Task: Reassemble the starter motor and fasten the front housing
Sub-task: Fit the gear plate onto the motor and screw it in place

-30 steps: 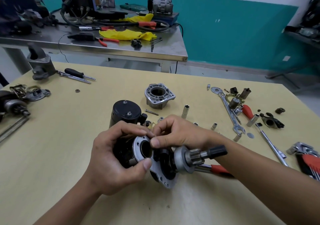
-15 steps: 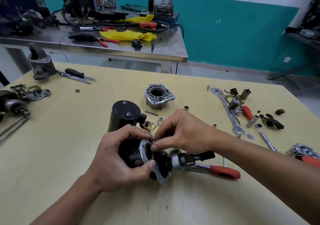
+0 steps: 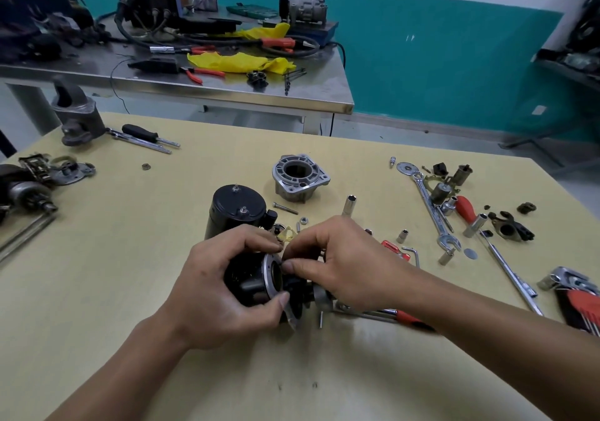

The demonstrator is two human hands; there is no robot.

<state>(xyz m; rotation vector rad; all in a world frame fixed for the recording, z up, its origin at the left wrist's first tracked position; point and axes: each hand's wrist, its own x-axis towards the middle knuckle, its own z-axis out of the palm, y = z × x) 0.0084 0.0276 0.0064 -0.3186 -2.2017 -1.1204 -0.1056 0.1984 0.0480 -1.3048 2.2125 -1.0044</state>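
Observation:
My left hand [image 3: 220,294] grips the black starter motor assembly [image 3: 256,282] low over the yellow table [image 3: 113,258], thumb under its silver ring. My right hand [image 3: 337,264] pinches at the top edge of that ring, fingertips touching the assembly; whatever small part they hold is hidden. The pinion shaft end is mostly covered by my right hand. The silver front housing [image 3: 300,178] sits alone on the table behind the hands. A black cylindrical motor body [image 3: 238,209] stands upright just beyond my left hand.
Wrenches [image 3: 431,206], sockets, a red-handled screwdriver [image 3: 466,208] and small parts lie to the right. A hex key set [image 3: 578,303] is at the right edge. More starter parts [image 3: 32,186] sit at the left. A steel workbench [image 3: 194,73] stands behind.
Both hands have lowered the assembly toward the table and turned it; the pinion shaft, visible sticking out to the right earlier, is now mostly hidden under my right hand.

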